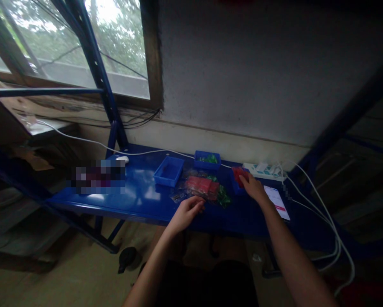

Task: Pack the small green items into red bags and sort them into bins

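My left hand [188, 211] is at the near side of a loose pile, its fingers curled together. What it holds, if anything, is too small to make out. The pile is made of red packets in clear plastic [202, 186] and green packets [222, 198], spread on the blue table [137, 200]. At the right, my right hand [251, 186] reaches over a small blue bin [237, 187], with thumb and fingers closed on a red packet [239, 174] at the bin's top. The hand partly covers this bin.
Behind the pile stand a blue bin [158, 176] and another with green packets [208, 159]. A lit phone [277, 202] lies at the right, near a white power strip [262, 171] with cables. A blurred-out object [97, 177] and a white item [122, 159] are at the left.
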The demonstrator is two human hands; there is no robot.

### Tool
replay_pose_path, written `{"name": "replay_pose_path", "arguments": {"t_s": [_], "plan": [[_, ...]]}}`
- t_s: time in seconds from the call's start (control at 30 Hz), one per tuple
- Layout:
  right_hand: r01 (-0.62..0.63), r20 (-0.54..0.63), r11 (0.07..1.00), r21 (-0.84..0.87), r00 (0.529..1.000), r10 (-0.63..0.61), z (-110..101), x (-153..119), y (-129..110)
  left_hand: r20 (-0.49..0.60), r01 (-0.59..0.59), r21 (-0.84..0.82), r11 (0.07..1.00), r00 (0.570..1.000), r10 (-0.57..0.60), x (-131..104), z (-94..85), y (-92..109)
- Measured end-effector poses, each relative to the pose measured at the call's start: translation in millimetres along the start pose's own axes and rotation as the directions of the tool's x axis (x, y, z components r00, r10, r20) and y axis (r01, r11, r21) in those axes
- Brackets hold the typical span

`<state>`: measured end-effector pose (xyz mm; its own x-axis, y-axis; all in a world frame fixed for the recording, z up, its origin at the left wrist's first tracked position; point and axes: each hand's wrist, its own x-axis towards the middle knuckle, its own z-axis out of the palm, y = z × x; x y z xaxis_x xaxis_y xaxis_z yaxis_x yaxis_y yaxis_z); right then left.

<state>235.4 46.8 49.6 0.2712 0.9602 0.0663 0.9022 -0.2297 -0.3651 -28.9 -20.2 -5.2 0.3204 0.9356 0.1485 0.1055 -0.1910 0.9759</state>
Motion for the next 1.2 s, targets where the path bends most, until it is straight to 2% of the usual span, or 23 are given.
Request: {"name": "replay_pose_path", "arguments": {"t_s": [0.1, 0.27, 0.53, 0.7, 0.77, 0.83, 0.9, 0.97, 1.03, 1.1, 1.2], "plan": [[0.008, 0.051, 0.999, -0.043, 0.999, -0.006, 1.2, -3.0, -7.9, -0.014, -0.014, 0.006, 1.0, 1.0, 0.014, -0.4, 0.1, 1.3], [0.007, 0.014, 0.998, -0.07, 1.0, -0.006, 6.1, -2.7, -14.6, -0.014, -0.011, 0.0, 1.0, 1.0, 0.011, -0.2, 0.1, 1.4], [-0.004, 0.079, 1.0, 0.025, 0.997, 0.002, 0.5, 23.4, -3.3, -0.017, -0.011, 0.001, 1.0, 1.0, 0.011, -0.2, 0.6, -1.0], [-0.021, 0.09, 0.998, 0.063, 0.996, 0.016, 3.3, 25.1, -6.3, -0.021, -0.029, 0.002, 1.0, 0.999, 0.029, -0.1, 0.6, -0.7], [-0.035, 0.061, 0.996, 0.077, 0.998, 0.03, 3.8, 19.3, -8.5, -0.02, -0.032, 0.004, 0.999, 0.999, 0.032, 0.2, 0.7, -1.0], [-0.011, -0.057, 0.998, 0.059, 0.998, 0.015, 5.5, 9.8, -11.0, -0.02, -0.028, 0.005, 1.0, 0.999, 0.028, 0.6, 0.7, -2.1], [0.065, -0.245, 0.998, 0.007, 0.968, -0.062, 9.1, -2.4, -15.0, -0.018, -0.02, 0.006, 1.0, 1.0, 0.02, 1.0, 0.7, -3.2], [0.203, -0.42, 0.978, -0.052, 0.884, -0.206, 15.0, -16.3, -21.8, -0.011, -0.011, 0.006, 1.0, 1.0, 0.012, 1.0, 0.5, -3.7], [0.39, -0.481, 0.916, -0.091, 0.789, -0.383, 23.3, -30.1, -32.2, -0.009, -0.009, 0.008, 1.0, 1.0, 0.01, 0.6, 0.3, -3.0], [0.562, -0.379, 0.821, -0.096, 0.743, -0.553, 33.5, -41.7, -45.0, -0.012, -0.013, 0.016, 1.0, 1.0, 0.013, 0.0, 0.0, -1.7], [0.643, -0.19, 0.762, -0.085, 0.74, -0.645, 48.6, -50.6, -62.5, -0.016, -0.017, 0.028, 0.999, 1.0, 0.017, -0.8, -0.4, -0.1]]}}
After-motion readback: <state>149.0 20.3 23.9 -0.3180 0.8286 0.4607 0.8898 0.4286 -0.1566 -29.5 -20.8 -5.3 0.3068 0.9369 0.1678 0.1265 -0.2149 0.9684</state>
